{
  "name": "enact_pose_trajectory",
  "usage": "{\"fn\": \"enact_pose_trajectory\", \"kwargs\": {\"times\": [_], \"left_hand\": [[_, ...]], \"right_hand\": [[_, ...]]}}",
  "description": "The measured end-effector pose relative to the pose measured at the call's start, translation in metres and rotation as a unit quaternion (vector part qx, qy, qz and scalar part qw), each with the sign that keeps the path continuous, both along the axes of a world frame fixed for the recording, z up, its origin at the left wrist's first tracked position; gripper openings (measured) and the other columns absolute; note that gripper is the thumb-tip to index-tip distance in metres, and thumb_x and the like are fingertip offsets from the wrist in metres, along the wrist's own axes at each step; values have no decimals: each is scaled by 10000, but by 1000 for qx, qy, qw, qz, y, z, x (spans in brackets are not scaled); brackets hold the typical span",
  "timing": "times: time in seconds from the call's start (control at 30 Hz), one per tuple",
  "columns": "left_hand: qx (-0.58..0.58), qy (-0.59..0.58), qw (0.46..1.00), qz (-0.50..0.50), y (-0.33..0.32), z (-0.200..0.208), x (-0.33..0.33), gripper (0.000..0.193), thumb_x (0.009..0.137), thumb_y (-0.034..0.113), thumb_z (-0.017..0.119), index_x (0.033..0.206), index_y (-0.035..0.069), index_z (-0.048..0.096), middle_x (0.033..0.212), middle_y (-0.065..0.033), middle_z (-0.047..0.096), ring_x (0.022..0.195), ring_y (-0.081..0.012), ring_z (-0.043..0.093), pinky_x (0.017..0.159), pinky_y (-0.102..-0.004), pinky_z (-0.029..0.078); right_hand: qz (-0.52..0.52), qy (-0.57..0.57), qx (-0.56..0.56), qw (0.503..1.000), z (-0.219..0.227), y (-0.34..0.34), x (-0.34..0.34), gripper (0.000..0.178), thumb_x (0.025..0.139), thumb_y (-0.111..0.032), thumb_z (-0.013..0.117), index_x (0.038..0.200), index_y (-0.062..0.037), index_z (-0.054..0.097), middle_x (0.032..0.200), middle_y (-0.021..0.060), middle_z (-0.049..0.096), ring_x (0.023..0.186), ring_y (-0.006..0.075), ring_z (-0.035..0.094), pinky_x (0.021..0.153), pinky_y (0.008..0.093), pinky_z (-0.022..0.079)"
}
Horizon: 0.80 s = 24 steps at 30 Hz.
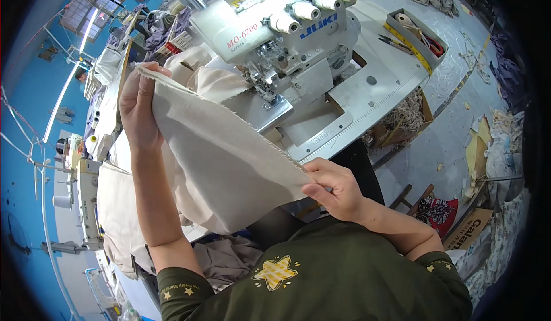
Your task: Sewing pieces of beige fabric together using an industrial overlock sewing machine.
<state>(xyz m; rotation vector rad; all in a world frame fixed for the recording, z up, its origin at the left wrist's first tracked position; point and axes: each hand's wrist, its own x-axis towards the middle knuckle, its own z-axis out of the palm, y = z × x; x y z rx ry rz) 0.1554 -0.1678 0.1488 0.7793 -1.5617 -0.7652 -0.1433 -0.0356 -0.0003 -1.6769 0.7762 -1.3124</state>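
A beige cloth piece (221, 160) is stretched between both hands in front of a white overlock sewing machine (281, 31). My left hand (138, 111) pinches its upper left corner, raised above the table. My right hand (336, 186) grips the opposite frayed edge near my body. The cloth's top edge runs diagonally just before the machine's presser foot (265, 88). More beige fabric (204, 74) lies bunched behind the cloth, left of the machine.
White thread cones (310, 8) stand on the machine. A tray with scissors (422, 37) sits at the table's far right. Folded beige pieces (120, 206) lie to my left. Fabric scraps and cardboard (482, 149) litter the floor on the right.
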Motion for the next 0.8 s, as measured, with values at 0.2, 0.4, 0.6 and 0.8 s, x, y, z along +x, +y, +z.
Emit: {"fn": "enact_pose_trajectory", "kwargs": {"times": [0.2, 0.4, 0.6, 0.8], "left_hand": [[13, -45, 998, 47, -1, 3, -5, 264, 1016, 232, 601, 1150, 27, 698, 971, -71, 730, 812, -84, 644, 720, -214, 511], [13, -86, 994, 64, -1, 3, -13, 284, 1007, 242, 621, 1149, 13, 709, 951, -53, 732, 810, -67, 630, 734, -197, 492], [8, -117, 990, 79, -4, 3, -14, 288, 1005, 227, 622, 1171, 2, 693, 981, -69, 732, 852, -79, 640, 785, -206, 501], [5, -147, 984, 99, -6, 1, -21, 294, 1004, 217, 619, 1185, -5, 680, 992, -102, 744, 866, -96, 660, 819, -225, 518]], "right_hand": [[-55, -5, 17, 998, -6, 4, -12, 166, 808, -85, 814, 917, 22, 749, 850, 98, 683, 699, 156, 630, 610, 256, 480], [-95, -34, 54, 993, -7, 9, -15, 160, 775, -65, 842, 867, 21, 742, 781, 84, 690, 661, 118, 619, 607, 241, 481], [-105, -2, 41, 994, -12, 7, -23, 145, 780, -51, 837, 871, 15, 744, 757, 73, 690, 623, 87, 605, 559, 232, 477], [-84, -50, 202, 975, -6, 13, -25, 119, 822, -55, 811, 896, 14, 749, 804, 46, 715, 572, 66, 577, 506, 218, 456]]}}
